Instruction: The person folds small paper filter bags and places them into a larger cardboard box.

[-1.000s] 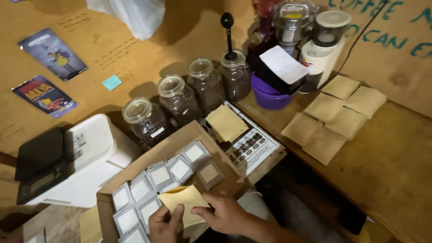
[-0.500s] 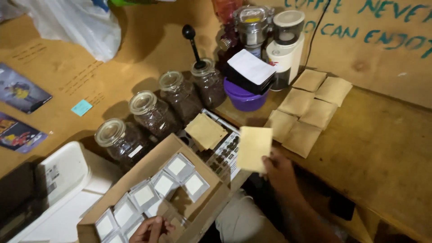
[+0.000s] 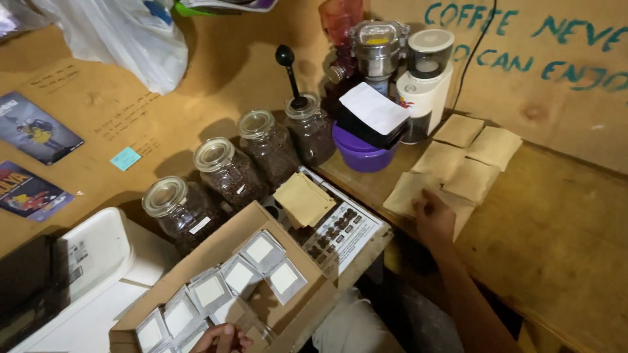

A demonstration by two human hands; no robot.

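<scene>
Right hand [image 3: 435, 219] now flat on brown paper pouches [image 3: 458, 171] at three o'clock on the tabletop [image 3: 562, 242], grip released from the pouch carried a moment ago, adding it there; left hand [image 3: 222, 338], grip unclear, at cardboard box [image 3: 216, 238], six o'clock.

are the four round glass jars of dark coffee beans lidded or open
Lidded: each of the four glass jars carries a clear round lid; one has a black scoop above it.

four glass jars [image 3: 229, 171], six brown pouches [image 3: 458, 171], two grinders [image 3: 402, 72]
</scene>
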